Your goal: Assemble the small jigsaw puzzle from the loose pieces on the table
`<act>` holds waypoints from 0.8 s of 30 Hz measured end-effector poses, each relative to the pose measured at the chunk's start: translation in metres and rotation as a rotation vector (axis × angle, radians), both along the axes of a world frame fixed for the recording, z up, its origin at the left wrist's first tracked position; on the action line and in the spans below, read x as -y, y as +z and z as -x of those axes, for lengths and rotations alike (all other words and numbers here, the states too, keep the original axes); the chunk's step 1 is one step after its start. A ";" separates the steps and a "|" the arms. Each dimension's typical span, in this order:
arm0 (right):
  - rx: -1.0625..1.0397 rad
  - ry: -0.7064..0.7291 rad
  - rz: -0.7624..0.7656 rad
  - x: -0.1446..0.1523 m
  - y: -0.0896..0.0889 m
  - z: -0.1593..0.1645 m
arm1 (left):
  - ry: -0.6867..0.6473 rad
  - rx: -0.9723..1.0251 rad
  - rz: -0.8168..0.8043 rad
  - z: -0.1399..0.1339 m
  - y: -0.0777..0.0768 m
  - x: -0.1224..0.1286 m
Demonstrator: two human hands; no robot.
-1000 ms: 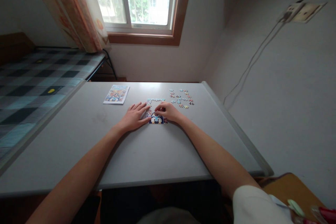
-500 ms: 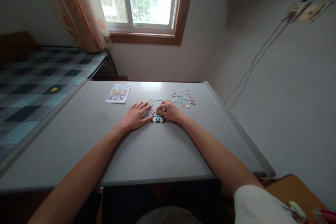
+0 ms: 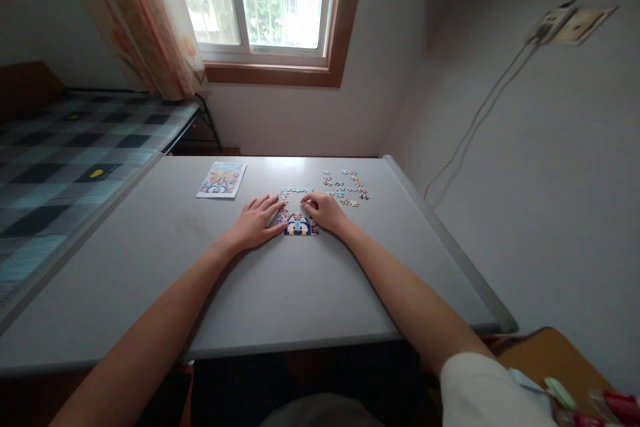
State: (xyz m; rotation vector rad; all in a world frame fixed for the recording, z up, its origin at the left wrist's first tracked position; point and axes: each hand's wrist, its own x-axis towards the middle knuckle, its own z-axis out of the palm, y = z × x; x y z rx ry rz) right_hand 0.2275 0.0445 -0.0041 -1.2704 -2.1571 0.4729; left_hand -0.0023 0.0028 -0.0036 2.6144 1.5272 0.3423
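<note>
A partly assembled jigsaw puzzle (image 3: 299,227) lies on the grey-white table (image 3: 280,293). Its lower part shows a blue-and-white cartoon face, and a border of pieces runs around an unfilled middle. My left hand (image 3: 255,221) rests flat with fingers spread, its fingertips and thumb on the puzzle's left edge. Over the right side of the puzzle, my right hand (image 3: 324,210) has thumb and fingers drawn together near the unfilled middle. Whatever those fingertips hold, if anything, is too small to make out. Loose puzzle pieces (image 3: 355,203) are scattered beyond the right hand.
A printed picture card (image 3: 221,180) lies at the table's back left. To the left stands a bed with a checked cover (image 3: 100,147). A wooden chair or stool (image 3: 555,360) with small items is at lower right, beside the wall with a hanging cable (image 3: 470,127).
My right hand has shifted from the lower part of the puzzle slightly up and away, uncovering more of the face and right edge. My left hand stays in place. The view has shifted slightly.
</note>
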 end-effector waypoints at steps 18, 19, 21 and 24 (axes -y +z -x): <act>0.042 0.021 0.008 0.002 0.001 0.000 | -0.003 -0.008 0.001 -0.001 0.003 0.002; 0.041 0.022 0.007 0.002 0.001 0.000 | -0.002 -0.007 0.001 -0.001 0.003 0.002; 0.042 0.024 0.002 0.002 0.001 0.000 | -0.001 -0.004 0.004 -0.001 0.003 0.002; 0.043 0.026 -0.005 0.001 0.000 0.000 | -0.002 -0.007 0.007 -0.001 0.003 0.002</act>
